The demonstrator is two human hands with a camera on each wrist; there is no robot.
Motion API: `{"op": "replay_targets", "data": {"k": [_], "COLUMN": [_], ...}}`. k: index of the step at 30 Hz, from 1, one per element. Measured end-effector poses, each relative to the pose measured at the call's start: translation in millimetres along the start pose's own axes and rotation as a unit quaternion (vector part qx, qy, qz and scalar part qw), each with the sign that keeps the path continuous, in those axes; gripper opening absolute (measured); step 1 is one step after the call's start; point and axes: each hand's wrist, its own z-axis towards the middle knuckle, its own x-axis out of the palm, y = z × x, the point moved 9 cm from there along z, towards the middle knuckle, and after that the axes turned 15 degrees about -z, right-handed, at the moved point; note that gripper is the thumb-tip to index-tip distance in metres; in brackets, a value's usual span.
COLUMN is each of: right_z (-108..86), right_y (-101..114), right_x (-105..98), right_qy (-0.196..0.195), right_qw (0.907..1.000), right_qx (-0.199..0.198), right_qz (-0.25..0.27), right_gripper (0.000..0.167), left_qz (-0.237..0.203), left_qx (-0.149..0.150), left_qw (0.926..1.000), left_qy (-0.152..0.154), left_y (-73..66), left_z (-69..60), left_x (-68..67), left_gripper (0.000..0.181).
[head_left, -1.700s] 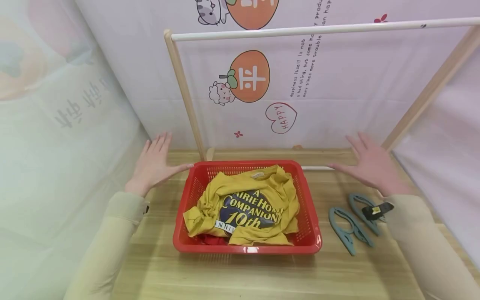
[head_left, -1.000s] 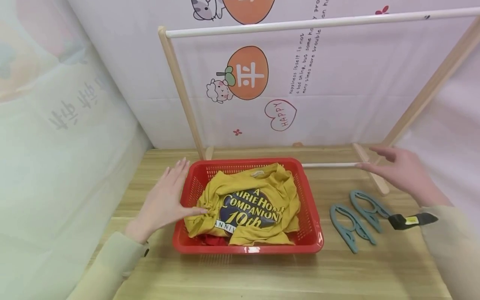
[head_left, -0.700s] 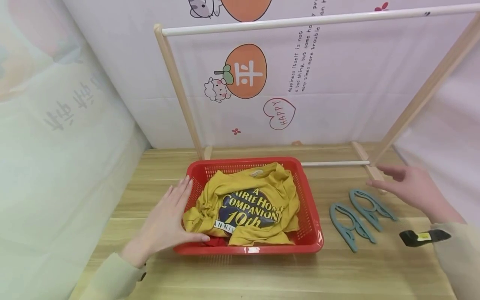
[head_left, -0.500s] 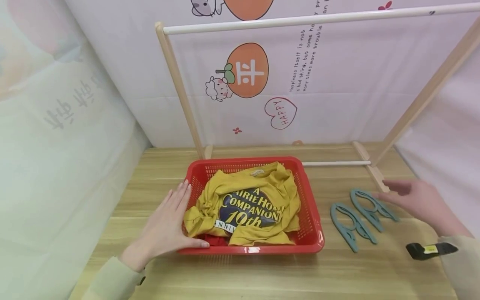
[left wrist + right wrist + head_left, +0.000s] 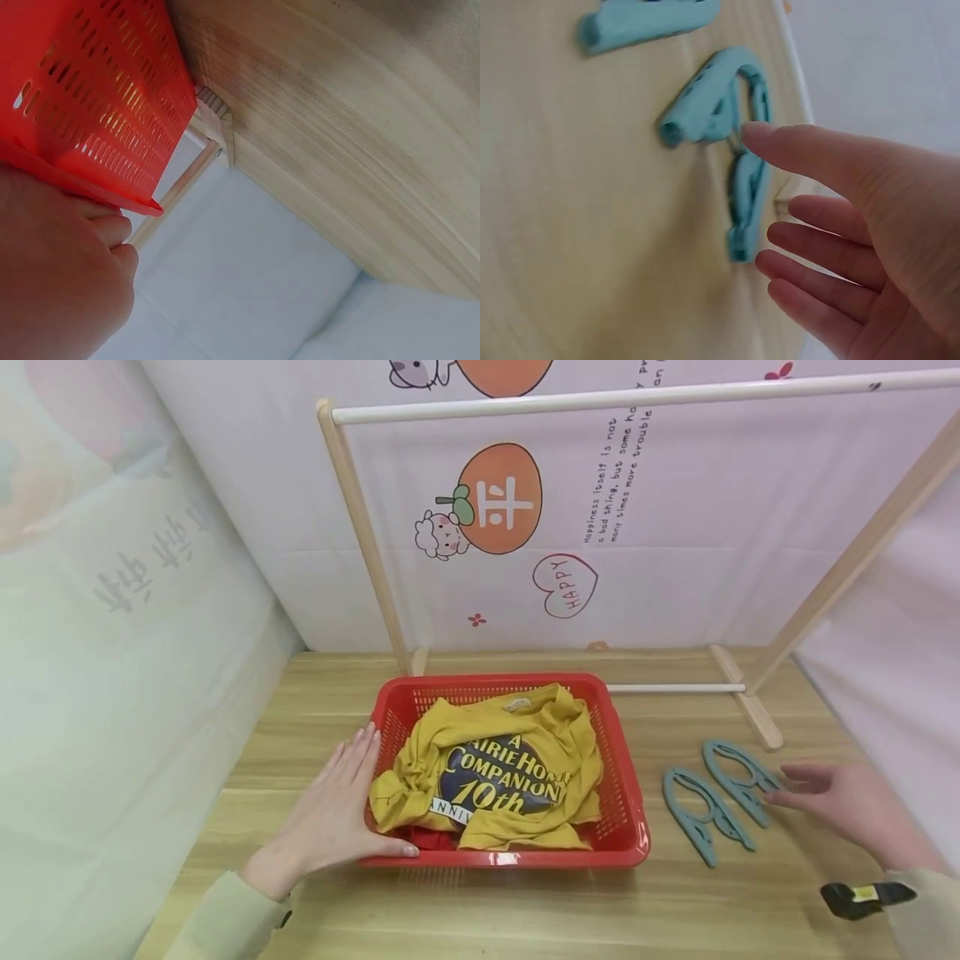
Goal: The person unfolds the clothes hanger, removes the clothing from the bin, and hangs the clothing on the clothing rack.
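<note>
A red perforated plastic basket (image 5: 627,785) holds a crumpled yellow T-shirt (image 5: 487,777) with a dark printed emblem. Some red cloth (image 5: 431,839) peeks out beneath the shirt. My left hand (image 5: 318,818) rests on the basket's left rim, its fingers straight and the thumb along the front edge. Two teal folding hangers lie folded on the table to the right: a nearer hanger (image 5: 700,838) and a farther hanger (image 5: 737,792). Over the farther one hovers my right hand (image 5: 851,806), fingers relaxed and apart, holding nothing. In the right wrist view its thumb overlaps that hanger (image 5: 712,86); contact is unclear.
Behind the basket stands a rack with wooden posts (image 5: 362,535), a white top rail (image 5: 600,400) and a low white bar (image 5: 675,688). Its right foot (image 5: 757,718) lies beyond the hangers. Printed sheeting (image 5: 480,593) encloses the wooden table (image 5: 525,914).
My left hand has come down and inward onto the basket's left rim. My right hand has moved right and down toward the farther hanger. Basket, shirt and hangers stay in place.
</note>
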Motion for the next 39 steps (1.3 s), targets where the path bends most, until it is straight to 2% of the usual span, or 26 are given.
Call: {"op": "replay_targets", "data": {"k": [4,9,19,27,39], "right_z": [-0.4,1.6,5.9,9.9,18.2], "right_y": [-3,-4,2,2,4], "right_x": [7,8,13,14,7], "right_qy": [0.009,0.001,0.011,0.014,0.029], "right_qw": [0.9999,0.9999,0.9997,0.9999,0.9992], "right_qx": [0.008,0.008,0.012,0.001,0.005], "right_qz": [0.008,0.009,0.02,0.003,-0.027], "right_gripper": [0.079,0.075,0.072,0.066,0.063], "left_qz": [0.0,0.005,0.001,-0.001,-0.01], "left_qx": [0.002,0.011,0.013,0.014,0.004], "left_qw": [1.0,0.9999,0.9999,0.9999,0.9999], "left_qy": [0.002,0.004,0.005,0.003,0.002], "left_y": [-0.5,-1.8,-2.3,-3.0,-1.7], "left_z": [-0.3,-0.5,-0.6,-0.6,0.4], "left_x": [-0.6,-1.0,-1.6,-1.2,-1.3], "left_gripper": [0.151,0.149,0.149,0.148,0.149]}}
